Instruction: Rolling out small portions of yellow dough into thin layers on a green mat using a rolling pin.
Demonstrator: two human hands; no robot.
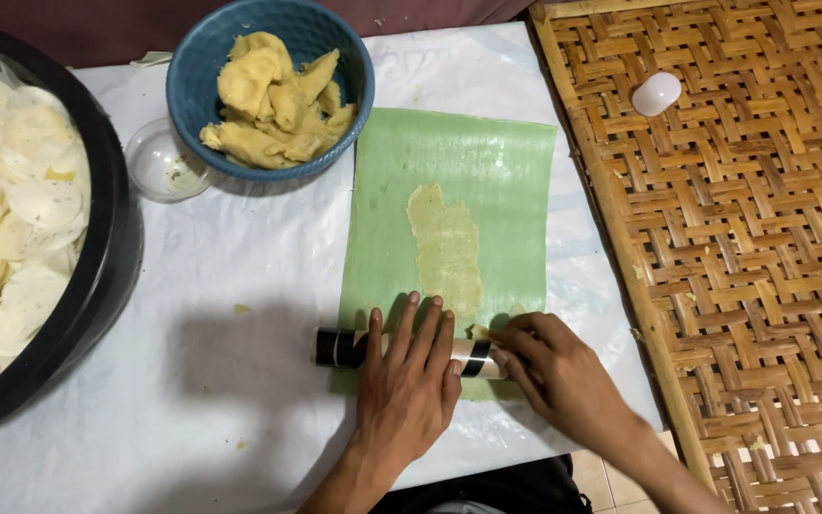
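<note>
Far left, a large black basin (111, 247) heaped with thin, pale round wafers (11, 228), set on a tabletop covered in white plastic sheeting (230, 257). Just right of it, a small clear dish (162, 164) touching a blue bowl (204, 67) piled with lumps of yellow dough (273, 100). At centre, a rectangular green leaf sheet (506, 200) laid flat on the sheeting, a thin, uneven strip of flattened dough (447, 247) pressed along its middle. Across the near edge of the leaf, a black-and-white banded roller (340, 347), lying on its side, 1 end jutting out past the leaf's left edge. Left hand (406, 381) spread palm-down over the roller's middle, fingers (414, 319) extended and released rather than clenched, tips resting toward the dough strip. Just beside it, right hand (558, 376) at the roller's right end, fingers (516, 338) curled loosely against it and touching the near end of the dough strip; firm grasp or mere contact, cannot tell. Further right, a woven bamboo tray (744, 286) alongside the sheeting, 1 small white oval object (656, 93) lying near its far edge.
</note>
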